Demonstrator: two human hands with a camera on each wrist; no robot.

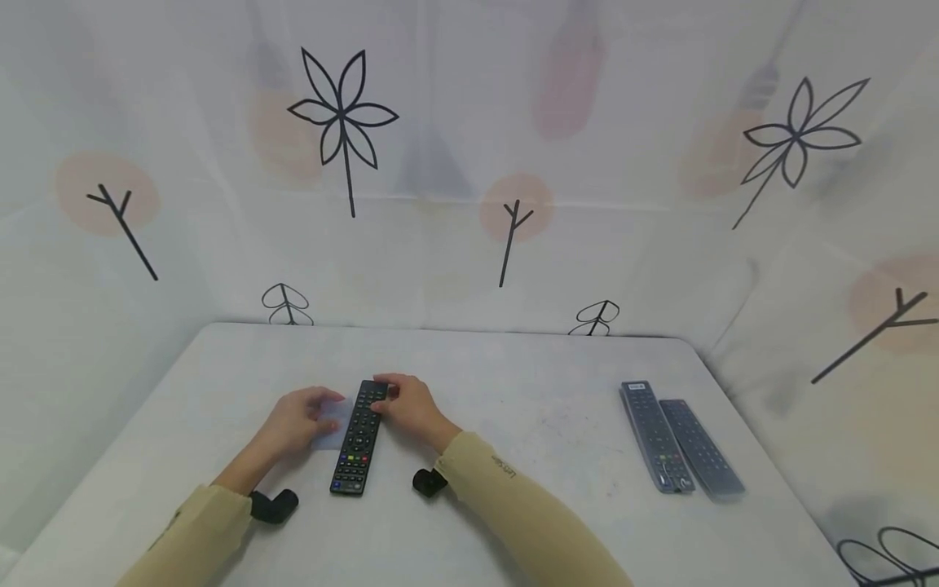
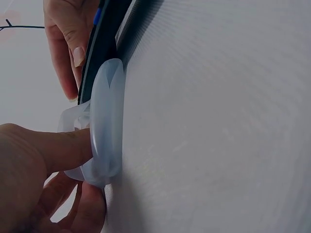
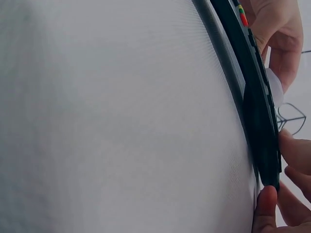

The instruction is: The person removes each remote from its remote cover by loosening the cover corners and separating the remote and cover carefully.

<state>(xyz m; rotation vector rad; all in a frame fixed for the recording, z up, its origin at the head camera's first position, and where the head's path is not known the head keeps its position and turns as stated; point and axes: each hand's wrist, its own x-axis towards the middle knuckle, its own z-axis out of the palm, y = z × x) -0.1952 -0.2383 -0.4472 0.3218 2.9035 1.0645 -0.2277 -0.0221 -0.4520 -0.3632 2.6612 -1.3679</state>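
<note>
We pinch the clear soft silicone sleeve (image 1: 328, 424) with our left hand (image 1: 297, 420); our right hand (image 1: 411, 405) grips the long black button remote (image 1: 359, 438) at twelve o'clock — best kept steady.

remote control (image 1: 359, 438): black plastic, matt body, rubbery coloured buttons. clear cover (image 2: 104, 126) in the left hand (image 1: 297, 420): soft translucent silicone or plastic, smooth, slightly glossy. table (image 1: 513, 489): white, smooth, matt, faint scuffs. two remotes (image 1: 678, 447) at the right: dark plastic under clear sleeves with a dull sheen. backdrop (image 1: 440, 204): thin white printed cloth, matt. sleeves (image 1: 513, 505): beige knit fabric.
</note>
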